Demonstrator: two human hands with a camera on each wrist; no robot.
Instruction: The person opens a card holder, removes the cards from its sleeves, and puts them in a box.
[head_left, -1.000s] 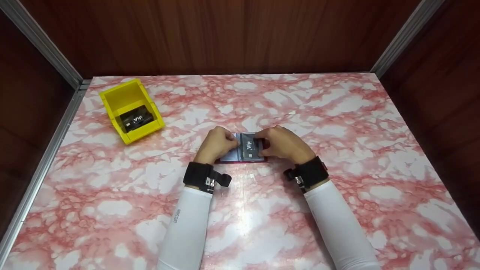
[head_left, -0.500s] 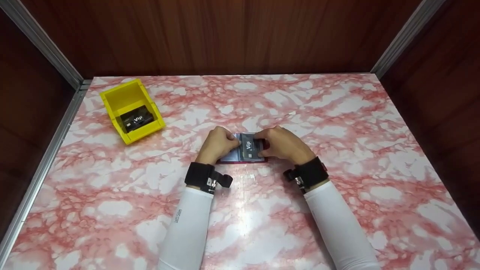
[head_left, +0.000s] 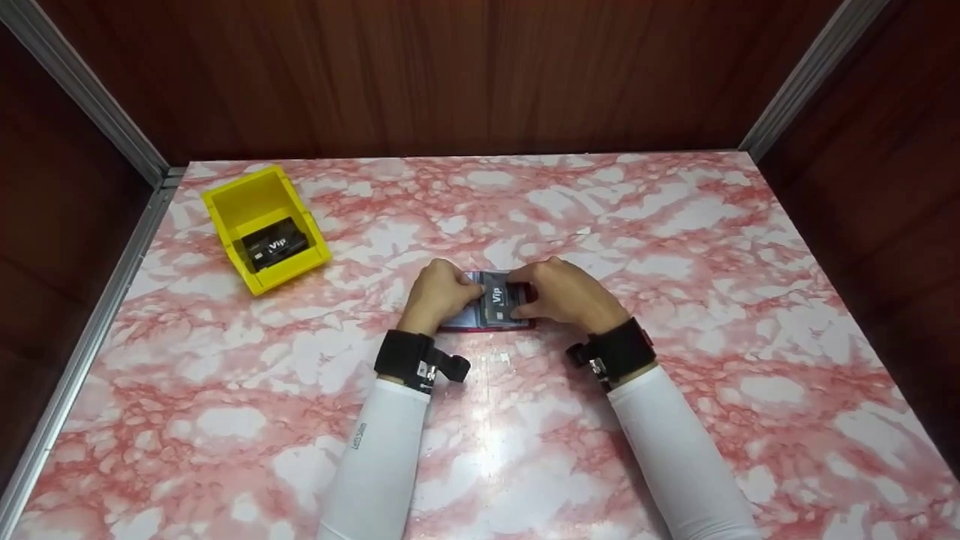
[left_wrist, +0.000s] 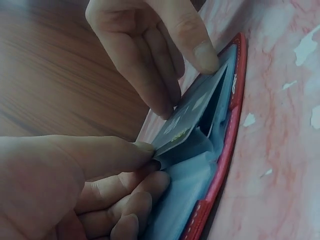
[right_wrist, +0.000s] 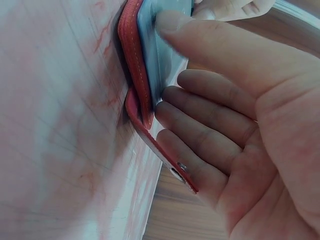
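A red card holder [head_left: 470, 328] with clear plastic sleeves lies unfolded on the table. Over its right-hand page is a dark card [head_left: 496, 298] printed "Vip", tilted up off the page in the left wrist view. My left hand [head_left: 440, 294] pinches the clear sleeve [left_wrist: 187, 148] at the card's left edge, thumb on top and the other fingers curled beneath. From the right, my right hand [head_left: 564, 295] holds the card between thumb and fingers at two opposite edges. The holder's snap strap [right_wrist: 161, 149] sticks out beside my right fingers in the right wrist view.
At the back left stands a yellow bin [head_left: 291, 274] with more black cards [head_left: 275, 244] inside. The red-and-white marbled table [head_left: 645, 217] is walled by dark wood panels [head_left: 465, 75] at the back and sides.
My left hand has shifted slightly to the right along the sleeve edge. My right hand keeps nearly the same hold on the card. The head view has tipped up a little.
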